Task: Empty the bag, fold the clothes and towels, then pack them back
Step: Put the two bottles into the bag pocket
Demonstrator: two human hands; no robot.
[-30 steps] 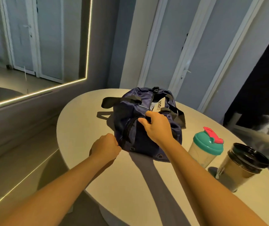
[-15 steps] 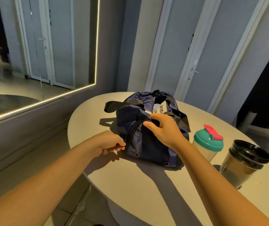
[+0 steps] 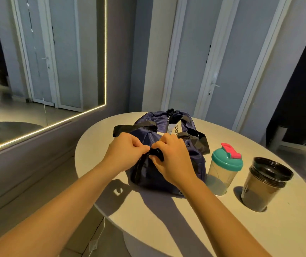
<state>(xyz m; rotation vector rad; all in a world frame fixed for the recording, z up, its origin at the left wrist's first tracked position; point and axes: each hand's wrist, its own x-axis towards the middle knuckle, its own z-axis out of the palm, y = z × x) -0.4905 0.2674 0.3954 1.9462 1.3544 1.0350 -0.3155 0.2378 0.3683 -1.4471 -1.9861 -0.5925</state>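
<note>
Tabletop first, from my remote seat on the head view: a round pale table [image 3: 287, 229] fills the lower right, lit warmly from one side, and both forearms throw long shadows across it. Toward its far left edge sits the navy bag [image 3: 146, 177], with black straps [image 3: 130, 127] draped over its top and a white label [image 3: 177, 129] poking up. Both hands meet at its near top. The left hand [image 3: 126, 153] has its fingers curled and pinches the bag there. The right hand [image 3: 174, 162] is curled round a black piece [image 3: 156, 154]; I cannot tell whether that is a zip pull or a strap end. Just right of the bag stands a clear shaker [image 3: 222, 175] with a teal lid, and beside it a dark cup [image 3: 265, 186]. On the left wall I see a large mirror [image 3: 46, 62] edged by a glowing light strip [image 3: 105, 52]. Pale panelled doors [image 3: 194, 62] stand behind the table.
</note>
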